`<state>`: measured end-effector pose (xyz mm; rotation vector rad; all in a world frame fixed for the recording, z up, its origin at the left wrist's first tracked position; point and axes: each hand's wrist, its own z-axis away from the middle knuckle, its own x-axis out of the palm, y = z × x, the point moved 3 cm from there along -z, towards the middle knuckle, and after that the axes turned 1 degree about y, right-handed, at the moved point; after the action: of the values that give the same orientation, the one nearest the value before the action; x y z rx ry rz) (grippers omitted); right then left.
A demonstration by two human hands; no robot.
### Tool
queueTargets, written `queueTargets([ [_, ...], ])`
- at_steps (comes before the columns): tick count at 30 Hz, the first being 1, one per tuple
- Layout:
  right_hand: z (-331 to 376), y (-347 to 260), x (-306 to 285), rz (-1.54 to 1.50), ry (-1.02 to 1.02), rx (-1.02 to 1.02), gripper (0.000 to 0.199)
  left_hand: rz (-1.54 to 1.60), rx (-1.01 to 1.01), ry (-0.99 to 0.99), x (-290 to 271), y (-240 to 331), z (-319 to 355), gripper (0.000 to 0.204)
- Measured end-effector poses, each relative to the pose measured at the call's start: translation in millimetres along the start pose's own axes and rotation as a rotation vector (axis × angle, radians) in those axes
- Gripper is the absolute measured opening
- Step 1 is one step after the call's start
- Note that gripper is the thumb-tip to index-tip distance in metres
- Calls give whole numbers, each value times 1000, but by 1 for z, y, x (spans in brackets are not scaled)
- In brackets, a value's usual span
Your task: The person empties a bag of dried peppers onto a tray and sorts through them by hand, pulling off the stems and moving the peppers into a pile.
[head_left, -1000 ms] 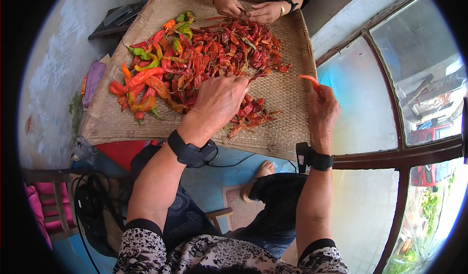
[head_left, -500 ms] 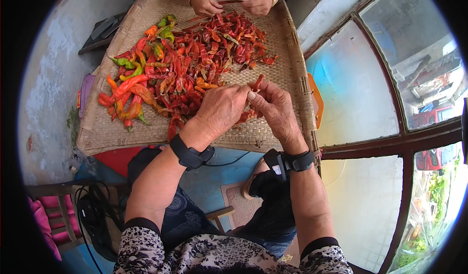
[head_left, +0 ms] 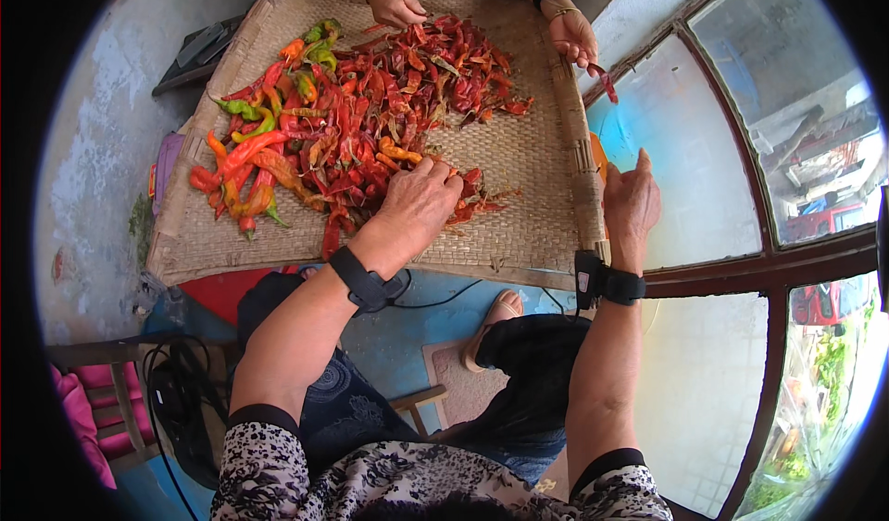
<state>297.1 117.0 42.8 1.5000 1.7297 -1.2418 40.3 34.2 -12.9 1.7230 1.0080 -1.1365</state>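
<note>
A woven tray (head_left: pixel 546 215) holds a heap of dried red chili peppers (head_left: pixel 370 104). My left hand (head_left: pixel 417 201) rests at the near edge of the heap, its fingers curled in around something small; the fingertips are partly hidden. Out past the tray's right rim is my right hand (head_left: pixel 634 201), index finger stretched forward and no pepper visible in it. Beside it, an orange container (head_left: pixel 597 155) shows only in part behind the rim. Fresher green, orange and red peppers (head_left: pixel 250 164) lie on the tray's left side.
Across the tray, a co-worker's one hand (head_left: pixel 395 2) is over the heap; the other hand (head_left: pixel 576 39) holds a red chili pepper (head_left: pixel 607 84) past the right rim. A window (head_left: pixel 685 160) stands close on the right, a wall (head_left: pixel 93 169) on the left.
My hands have parted: the right swung right, past the rim, without the red pepper both were at; the left came down onto the heap. The co-worker's hands also separated, one carrying a pepper rightward.
</note>
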Motion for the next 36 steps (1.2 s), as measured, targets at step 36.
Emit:
queueTargets([
  [36, 18, -38, 5, -1166, -334, -139, 12, 125, -154, 299, -60, -25, -5, 16],
])
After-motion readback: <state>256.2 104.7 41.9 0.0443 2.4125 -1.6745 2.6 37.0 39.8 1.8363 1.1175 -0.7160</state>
